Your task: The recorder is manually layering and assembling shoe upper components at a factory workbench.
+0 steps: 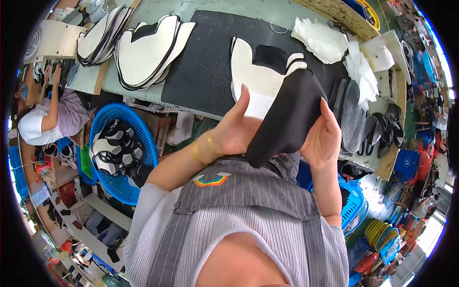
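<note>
A black, smooth, curved fabric piece (289, 115), looking like a shoe upper part, is held up in front of me, tilted. My right hand (322, 136) grips its right edge, thumb and fingers closed on it. At its lower left is my left hand (234, 131), palm open, thumb stretched up clear of the piece; the other fingers pass behind the fabric and are mostly hidden. Behind it on the table lie cream-white cut pieces (258, 71) with black edging and a black patch, partly covered by the held piece.
A black mat (201, 62) covers part of the table. Stacks of white, black-edged pieces (148, 52) lie left, crumpled white sheets (320, 40) and dark sole-shaped pieces (351, 110) right. A blue basket (152, 143) of black-and-white parts stands lower left; a co-worker (48, 115) sits beyond.
</note>
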Action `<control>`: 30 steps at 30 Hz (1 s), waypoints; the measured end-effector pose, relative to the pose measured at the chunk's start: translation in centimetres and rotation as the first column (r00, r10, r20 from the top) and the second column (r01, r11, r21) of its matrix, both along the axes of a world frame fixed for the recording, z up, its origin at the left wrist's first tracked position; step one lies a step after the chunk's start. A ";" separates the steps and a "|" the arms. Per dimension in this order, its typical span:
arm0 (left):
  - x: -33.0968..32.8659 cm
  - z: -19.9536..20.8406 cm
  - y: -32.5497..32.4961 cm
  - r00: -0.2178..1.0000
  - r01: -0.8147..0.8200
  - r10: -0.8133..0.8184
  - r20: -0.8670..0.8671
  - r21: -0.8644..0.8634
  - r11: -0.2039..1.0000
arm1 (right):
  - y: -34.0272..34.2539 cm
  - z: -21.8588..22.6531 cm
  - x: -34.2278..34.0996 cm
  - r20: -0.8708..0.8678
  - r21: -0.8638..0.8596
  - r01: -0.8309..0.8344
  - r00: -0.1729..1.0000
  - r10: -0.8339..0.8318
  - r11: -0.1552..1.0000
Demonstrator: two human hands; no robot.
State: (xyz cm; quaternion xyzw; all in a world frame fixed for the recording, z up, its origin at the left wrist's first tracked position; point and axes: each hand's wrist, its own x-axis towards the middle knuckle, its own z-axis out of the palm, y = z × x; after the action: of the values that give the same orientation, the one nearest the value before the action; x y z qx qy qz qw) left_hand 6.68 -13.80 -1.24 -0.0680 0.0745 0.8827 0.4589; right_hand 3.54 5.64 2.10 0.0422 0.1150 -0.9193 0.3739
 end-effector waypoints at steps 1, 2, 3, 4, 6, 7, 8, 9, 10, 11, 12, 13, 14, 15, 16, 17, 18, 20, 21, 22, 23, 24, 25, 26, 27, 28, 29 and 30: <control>-0.5 -1.0 0.5 1.000 -0.008 0.008 0.002 0.007 1.000 | 0.1 0.1 0.2 0.002 0.007 -0.008 1.000 0.008 1.000; -0.8 -2.5 0.9 0.994 -0.112 0.111 0.016 0.114 0.987 | 0.3 0.2 0.6 0.033 0.113 0.073 0.997 -0.077 0.991; -0.9 -2.8 1.4 0.978 -0.209 0.202 0.052 0.221 0.953 | 0.8 0.0 1.3 0.062 0.226 0.154 0.983 -0.172 0.962; -0.9 -2.3 1.5 0.941 -0.334 0.337 0.025 -0.086 0.939 | 1.2 -0.4 1.8 0.025 0.388 0.204 0.973 -0.231 0.899; -1.4 -2.4 0.3 0.924 -0.382 0.362 -0.121 -0.277 0.882 | 2.5 -2.6 2.6 -0.050 0.511 0.241 0.966 -0.252 0.825; -1.7 -2.5 -0.5 0.894 -0.443 0.346 -0.284 -0.444 0.779 | 2.9 -3.3 2.8 -0.137 0.612 0.286 0.957 -0.258 0.737; -1.7 -2.6 -1.0 0.855 -0.512 0.371 -0.363 -0.465 0.722 | 2.8 -3.9 2.7 -0.172 0.664 0.310 0.949 -0.265 0.681; -1.9 -2.8 -1.7 0.861 -0.500 0.356 -0.363 -0.475 0.725 | 2.4 -4.5 2.3 -0.165 0.658 0.317 0.946 -0.280 0.683; -2.3 -3.1 -2.4 0.807 -0.581 0.338 -0.485 -0.546 0.604 | 2.0 -5.4 1.4 -0.314 0.760 0.370 0.929 -0.198 0.534; -2.9 -3.3 -2.8 0.743 -0.661 0.296 -0.600 -0.587 0.468 | 1.5 -6.2 0.5 -0.437 0.821 0.437 0.895 -0.087 0.367; -3.6 -3.5 -3.3 0.678 -0.730 0.291 -0.675 -0.568 0.381 | 0.6 -6.9 -0.5 -0.514 0.812 0.507 0.856 -0.057 0.288; -4.5 -3.5 -3.7 0.663 -0.746 0.283 -0.693 -0.575 0.336 | 0.0 -7.2 -1.5 -0.569 0.806 0.554 0.822 0.012 0.209; -5.5 -3.8 -4.1 0.675 -0.736 0.250 -0.694 -0.611 0.291 | 0.1 -8.7 -2.6 -0.630 0.777 0.620 0.769 0.113 0.110; -6.2 -4.5 -4.4 0.688 -0.725 0.220 -0.692 -0.644 0.242 | 0.2 -10.3 -3.4 -0.669 0.731 0.683 0.710 0.221 0.019; -6.7 -5.5 -4.8 0.686 -0.727 0.219 -0.694 -0.645 0.236 | -0.2 -10.2 -3.9 -0.671 0.729 0.684 0.708 0.220 0.026; -7.0 -6.5 -5.1 0.673 -0.740 0.105 -0.732 -0.664 0.108 | -0.8 -9.7 -4.2 -0.599 0.794 0.608 0.774 0.207 0.022; -7.2 -7.0 -5.2 0.665 -0.747 -0.014 -0.747 -0.665 -0.018 | -1.1 -9.5 -4.4 -0.515 0.853 0.522 0.835 0.194 0.016; -7.3 -7.5 -5.3 0.686 -0.727 -0.028 -0.727 -0.684 -0.060 | -1.1 -9.8 -4.7 -0.519 0.851 0.524 0.835 0.183 0.021; -7.1 -7.4 -5.2 0.706 -0.707 -0.043 -0.707 -0.700 -0.098 | -1.0 -9.9 -4.6 -0.524 0.849 0.528 0.835 0.168 0.023; -7.1 -6.8 -5.0 0.704 -0.708 -0.033 -0.709 -0.698 -0.108 | -1.0 -10.0 -4.6 -0.512 0.858 0.512 0.848 0.138 0.040; -7.0 -6.9 -5.0 0.716 -0.696 -0.031 -0.697 -0.710 -0.108 | -0.9 -10.2 -4.5 -0.508 0.861 0.506 0.853 0.117 0.051; -7.1 -7.0 -5.0 0.684 -0.727 -0.045 -0.728 -0.676 -0.123 | -0.9 -10.2 -4.6 -0.518 0.855 0.516 0.846 0.123 0.048; -7.0 -7.1 -5.1 0.650 -0.757 -0.061 -0.758 -0.639 -0.136 | -0.9 -10.0 -4.7 -0.529 0.848 0.528 0.839 0.129 0.046; -6.9 -7.2 -5.0 0.660 -0.748 -0.059 -0.749 -0.649 -0.141 | -0.9 -9.9 -4.7 -0.518 0.855 0.516 0.845 0.132 0.049; -7.0 -7.3 -5.0 0.644 -0.761 -0.035 -0.764 -0.635 -0.130 | -1.0 -9.8 -4.9 -0.511 0.859 0.508 0.851 0.118 0.052; -7.1 -7.4 -4.9 0.625 -0.776 -0.011 -0.780 -0.620 -0.121 | -1.1 -9.7 -4.9 -0.505 0.863 0.502 0.857 0.104 0.056; -7.0 -7.3 -4.8 0.629 -0.772 -0.013 -0.777 -0.623 -0.123 | -1.1 -9.7 -4.9 -0.501 0.865 0.497 0.859 0.103 0.059; -7.1 -7.2 -4.7 0.640 -0.762 0.008 -0.768 -0.636 -0.118 | -1.2 -9.6 -4.9 -0.497 0.867 0.494 0.862 0.099 0.062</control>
State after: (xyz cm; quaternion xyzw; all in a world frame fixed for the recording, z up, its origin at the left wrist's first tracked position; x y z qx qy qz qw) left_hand -0.43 -18.51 -8.42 -0.1286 0.7480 0.6470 -0.0724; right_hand -1.34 4.41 -7.48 0.0931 0.7725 -0.6237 0.0751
